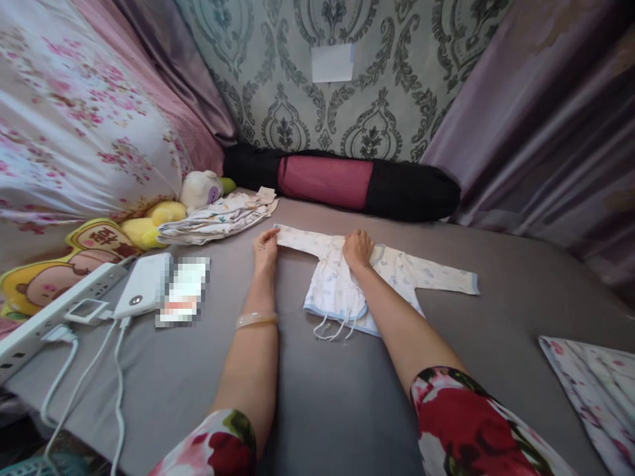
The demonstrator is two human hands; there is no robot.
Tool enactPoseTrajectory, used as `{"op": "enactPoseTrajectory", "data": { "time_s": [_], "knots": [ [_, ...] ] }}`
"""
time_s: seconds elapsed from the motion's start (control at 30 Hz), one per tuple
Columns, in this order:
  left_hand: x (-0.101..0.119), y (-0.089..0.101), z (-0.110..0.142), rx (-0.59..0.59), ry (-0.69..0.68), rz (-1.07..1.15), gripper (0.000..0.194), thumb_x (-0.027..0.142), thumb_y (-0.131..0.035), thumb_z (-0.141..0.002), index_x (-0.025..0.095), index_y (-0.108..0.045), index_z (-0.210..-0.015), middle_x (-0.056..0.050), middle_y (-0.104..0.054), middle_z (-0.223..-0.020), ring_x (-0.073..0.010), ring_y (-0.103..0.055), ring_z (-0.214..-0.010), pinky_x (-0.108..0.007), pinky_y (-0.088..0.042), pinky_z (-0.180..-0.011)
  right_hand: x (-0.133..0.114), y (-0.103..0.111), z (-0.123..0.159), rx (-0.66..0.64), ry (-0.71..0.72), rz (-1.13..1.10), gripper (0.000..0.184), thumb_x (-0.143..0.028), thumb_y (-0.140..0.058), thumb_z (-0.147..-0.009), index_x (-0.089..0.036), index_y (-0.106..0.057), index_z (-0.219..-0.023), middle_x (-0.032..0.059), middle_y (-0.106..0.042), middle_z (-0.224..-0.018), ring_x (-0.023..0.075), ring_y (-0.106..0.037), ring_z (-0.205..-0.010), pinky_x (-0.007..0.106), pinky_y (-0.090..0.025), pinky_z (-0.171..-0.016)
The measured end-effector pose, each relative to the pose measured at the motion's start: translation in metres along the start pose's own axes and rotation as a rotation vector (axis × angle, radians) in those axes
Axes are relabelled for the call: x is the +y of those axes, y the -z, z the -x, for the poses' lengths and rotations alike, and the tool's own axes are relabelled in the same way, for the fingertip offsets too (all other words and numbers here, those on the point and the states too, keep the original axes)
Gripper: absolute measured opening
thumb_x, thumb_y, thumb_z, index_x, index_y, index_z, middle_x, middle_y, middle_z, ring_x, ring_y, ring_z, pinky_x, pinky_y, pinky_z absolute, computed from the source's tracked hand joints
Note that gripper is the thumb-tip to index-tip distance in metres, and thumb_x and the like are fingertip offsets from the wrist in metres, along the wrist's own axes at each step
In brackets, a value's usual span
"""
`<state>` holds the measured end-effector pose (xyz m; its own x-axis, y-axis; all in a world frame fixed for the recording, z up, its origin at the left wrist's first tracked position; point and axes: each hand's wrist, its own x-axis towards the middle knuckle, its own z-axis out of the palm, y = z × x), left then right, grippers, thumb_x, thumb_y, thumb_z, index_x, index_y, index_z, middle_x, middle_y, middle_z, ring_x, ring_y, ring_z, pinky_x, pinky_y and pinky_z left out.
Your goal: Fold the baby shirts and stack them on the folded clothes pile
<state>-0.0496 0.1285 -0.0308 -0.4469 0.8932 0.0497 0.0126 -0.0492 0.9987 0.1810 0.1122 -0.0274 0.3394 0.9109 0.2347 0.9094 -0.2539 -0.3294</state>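
Observation:
A small white baby shirt [335, 281] with pale blue trim and thin white ties lies spread on the grey sheet [317, 410]. Its two sleeves stretch out to the sides. At the left cuff, my left hand [266, 246] pinches the sleeve end between thumb and fingers. My right hand [358, 248] is on the shirt's upper middle, near the neckline, with its fingers curled down on the cloth. What lies beneath those fingers is hidden. The right sleeve [441, 274] lies flat, untouched by either hand.
Folded patterned clothes [221, 218] lie at the back left beside plush toys [166, 215]. Nearer are a power strip [54, 317], a white power bank [143, 284] with cables and a blurred flat item [183, 291]. A black and red roll [325, 182] lies against the wall. Floral cloth [595, 390] lies right.

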Motion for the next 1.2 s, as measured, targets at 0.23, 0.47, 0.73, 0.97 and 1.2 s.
{"op": "enactPoseTrajectory", "data": {
  "time_s": [0.23, 0.47, 0.73, 0.97, 1.2],
  "knots": [
    [-0.001, -0.006, 0.009, -0.125, -0.187, -0.637, 0.04, 0.022, -0.061, -0.077, 0.014, -0.061, -0.116, -0.015, -0.057, -0.127, -0.0271, -0.053, -0.122, -0.036, -0.039, -0.107, 0.005, 0.012, -0.009, -0.159, 0.052, 0.0, 0.032, -0.02, -0.039, -0.094, -0.011, -0.06, -0.117, 0.0198, -0.06, -0.123, 0.03, -0.055, -0.116, 0.039, -0.039, -0.096],
    [0.033, -0.003, 0.032, -0.138, -0.28, -0.809, 0.044, 0.027, -0.061, -0.084, 0.014, -0.052, -0.126, -0.019, -0.045, -0.139, -0.0334, -0.044, -0.129, -0.048, -0.035, -0.107, 0.041, 0.075, 0.01, -0.239, 0.108, -0.191, 0.04, -0.024, -0.048, -0.091, -0.012, -0.056, -0.128, 0.0122, -0.067, -0.117, 0.02, -0.062, -0.106, 0.025, -0.045, -0.087],
    [0.084, -0.026, 0.104, -0.719, -0.645, -0.67, 0.015, 0.02, -0.053, -0.085, 0.015, -0.066, -0.09, -0.005, -0.068, -0.088, -0.0167, -0.061, -0.082, -0.028, -0.047, -0.078, 0.079, 0.117, 0.105, -0.386, 0.148, -0.194, 0.018, -0.021, -0.052, -0.085, -0.017, -0.07, -0.086, 0.0053, -0.072, -0.084, 0.0158, -0.064, -0.08, 0.023, -0.042, -0.071],
    [0.049, -0.025, 0.186, -1.107, -0.739, -0.797, 0.015, 0.017, -0.052, -0.083, 0.016, -0.066, -0.087, -0.004, -0.066, -0.08, -0.0156, -0.059, -0.075, -0.026, -0.045, -0.07, 0.067, 0.113, 0.148, -0.443, 0.23, -0.031, 0.026, -0.034, -0.06, -0.085, -0.017, -0.062, -0.105, 0.0108, -0.066, -0.108, 0.0212, -0.061, -0.098, 0.026, -0.042, -0.078],
    [0.032, -0.011, 0.199, -0.95, -0.733, -0.847, 0.027, 0.038, -0.064, -0.081, 0.016, -0.063, -0.098, -0.007, -0.063, -0.093, -0.0199, -0.059, -0.086, -0.03, -0.047, -0.077, 0.064, 0.118, 0.16, -0.432, 0.172, 0.038, 0.029, -0.029, -0.055, -0.087, -0.014, -0.058, -0.112, 0.0158, -0.063, -0.115, 0.0249, -0.061, -0.107, 0.028, -0.043, -0.085]
  ]
}}
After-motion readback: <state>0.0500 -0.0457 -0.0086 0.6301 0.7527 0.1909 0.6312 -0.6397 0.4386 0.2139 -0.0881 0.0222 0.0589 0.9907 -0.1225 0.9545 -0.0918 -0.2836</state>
